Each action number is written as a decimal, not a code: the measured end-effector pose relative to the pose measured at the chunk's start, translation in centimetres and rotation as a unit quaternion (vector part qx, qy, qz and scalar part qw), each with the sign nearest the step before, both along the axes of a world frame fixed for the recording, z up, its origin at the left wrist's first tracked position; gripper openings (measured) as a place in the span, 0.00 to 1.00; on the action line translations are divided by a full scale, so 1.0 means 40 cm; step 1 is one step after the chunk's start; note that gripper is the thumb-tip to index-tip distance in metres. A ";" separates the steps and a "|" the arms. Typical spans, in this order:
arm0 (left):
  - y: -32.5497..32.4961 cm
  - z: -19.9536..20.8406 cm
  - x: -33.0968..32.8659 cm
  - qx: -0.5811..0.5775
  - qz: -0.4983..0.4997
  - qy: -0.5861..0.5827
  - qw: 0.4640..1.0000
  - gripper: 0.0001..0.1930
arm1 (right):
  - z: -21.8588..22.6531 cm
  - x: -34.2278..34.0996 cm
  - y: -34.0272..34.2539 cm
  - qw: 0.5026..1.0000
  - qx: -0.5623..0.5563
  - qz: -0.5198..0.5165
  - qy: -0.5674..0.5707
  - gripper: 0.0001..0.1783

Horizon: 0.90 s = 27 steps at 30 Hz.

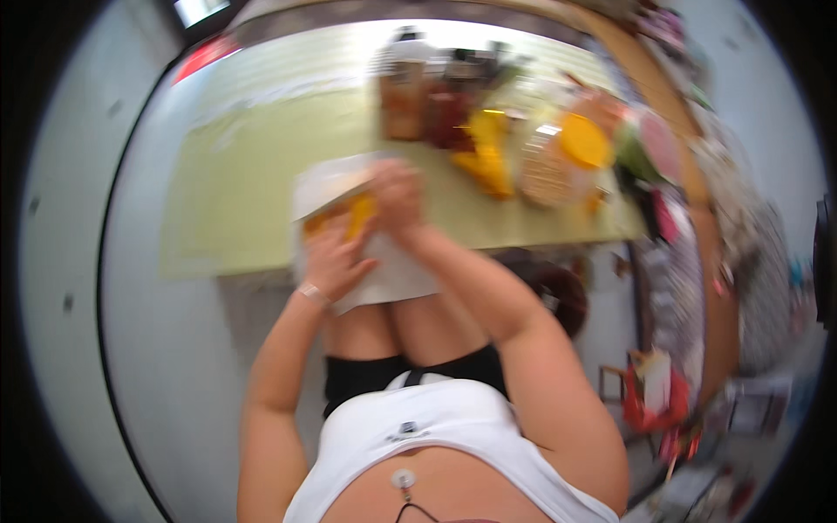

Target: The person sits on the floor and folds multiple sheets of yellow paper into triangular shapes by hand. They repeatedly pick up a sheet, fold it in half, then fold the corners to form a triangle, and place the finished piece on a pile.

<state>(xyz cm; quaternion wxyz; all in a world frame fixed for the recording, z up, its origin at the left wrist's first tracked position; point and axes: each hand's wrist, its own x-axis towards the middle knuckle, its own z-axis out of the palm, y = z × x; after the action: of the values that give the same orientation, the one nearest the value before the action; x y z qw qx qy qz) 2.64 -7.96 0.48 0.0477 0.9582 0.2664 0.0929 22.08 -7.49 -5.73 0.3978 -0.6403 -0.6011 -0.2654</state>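
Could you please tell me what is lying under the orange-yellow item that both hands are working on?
A white sheet or board lies beneath it, on the pale green table. The hands cover part; blur hides the rest.

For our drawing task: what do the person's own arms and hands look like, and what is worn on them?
Both forearms are bare, with no sleeves and no gloves. The left hand has a thin pale band at the wrist. The right hand shows nothing worn, though the picture is blurred there.
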 end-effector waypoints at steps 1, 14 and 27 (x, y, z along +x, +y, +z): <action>0.012 -0.048 -0.032 -0.020 0.029 0.009 0.999 0.41 | 0.025 -0.053 -0.013 0.995 0.001 0.101 0.011 0.21; 0.073 -0.053 -0.179 0.046 -0.002 0.085 0.995 0.44 | -0.049 0.090 -0.130 0.934 -0.311 0.170 -0.031 0.34; 0.127 0.004 -0.077 0.073 0.048 0.051 0.995 0.16 | 0.066 0.021 -0.095 0.937 -0.217 0.119 -0.245 0.10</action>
<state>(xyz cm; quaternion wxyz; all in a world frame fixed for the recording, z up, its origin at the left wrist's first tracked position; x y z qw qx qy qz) -0.44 -2.88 0.64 -0.0401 0.9487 0.3067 0.0654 22.92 -11.29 -3.11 0.1182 -0.5501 -0.7947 -0.2279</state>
